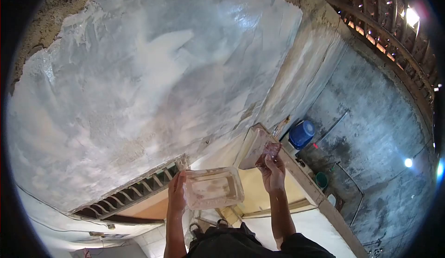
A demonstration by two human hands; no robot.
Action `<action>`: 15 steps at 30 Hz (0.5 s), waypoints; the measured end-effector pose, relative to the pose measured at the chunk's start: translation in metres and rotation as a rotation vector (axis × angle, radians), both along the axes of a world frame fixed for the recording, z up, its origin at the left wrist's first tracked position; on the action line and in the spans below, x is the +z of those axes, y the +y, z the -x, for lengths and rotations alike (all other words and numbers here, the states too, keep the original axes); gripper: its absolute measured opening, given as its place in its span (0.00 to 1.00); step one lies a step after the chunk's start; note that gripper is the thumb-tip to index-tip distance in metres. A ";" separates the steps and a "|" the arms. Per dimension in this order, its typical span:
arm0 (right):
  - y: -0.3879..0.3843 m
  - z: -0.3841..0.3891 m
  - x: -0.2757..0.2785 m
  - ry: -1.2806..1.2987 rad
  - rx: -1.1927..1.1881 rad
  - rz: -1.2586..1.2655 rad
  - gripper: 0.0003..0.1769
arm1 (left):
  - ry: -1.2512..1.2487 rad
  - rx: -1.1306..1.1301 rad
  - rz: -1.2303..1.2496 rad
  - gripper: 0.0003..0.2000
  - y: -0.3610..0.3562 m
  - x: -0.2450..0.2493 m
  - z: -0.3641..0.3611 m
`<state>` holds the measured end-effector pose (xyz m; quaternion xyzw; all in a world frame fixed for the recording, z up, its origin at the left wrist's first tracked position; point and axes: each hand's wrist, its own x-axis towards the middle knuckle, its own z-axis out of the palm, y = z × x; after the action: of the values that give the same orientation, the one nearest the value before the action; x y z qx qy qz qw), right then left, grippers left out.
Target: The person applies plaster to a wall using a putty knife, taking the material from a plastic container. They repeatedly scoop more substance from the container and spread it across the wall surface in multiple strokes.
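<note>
Our left hand (176,191) grips the left short end of a clear plastic tray (214,187), fingers wrapped over the rim and pressed shut on it. The tray's long axis runs left to right, its right end tipped slightly nearer, and its open face is turned toward us. It looks cloudy, smeared with pale plaster, with a rectangular raised base showing through.

Just right of it, our right hand (273,172) is raised with its fingers pinched on a small pinkish translucent piece (272,149). This piece touches a flat pale board (253,147) whose long axis points up and away, toward the wall — we cannot tell whether the hand also holds the board itself.

The plastered wall (153,86) fills the far left, grey-white and patchy, ending in a ragged top edge. A slatted vent (134,194) lies near the left hand. To the right a wall corner runs down, and beyond it stand a blue bucket (301,134) and a small green pail (321,180) — the open room lies on that side.
</note>
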<state>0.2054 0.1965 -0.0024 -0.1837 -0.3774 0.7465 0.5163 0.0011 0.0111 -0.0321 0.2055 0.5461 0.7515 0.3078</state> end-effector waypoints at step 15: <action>-0.023 -0.028 -0.042 -0.208 0.047 -0.485 0.13 | -0.008 -0.343 0.067 0.14 0.003 0.014 -0.028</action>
<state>0.2329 0.1737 -0.0441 -0.1214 -0.6006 0.6232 0.4860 0.0295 0.0141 -0.0185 0.2822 0.5265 0.6703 0.4403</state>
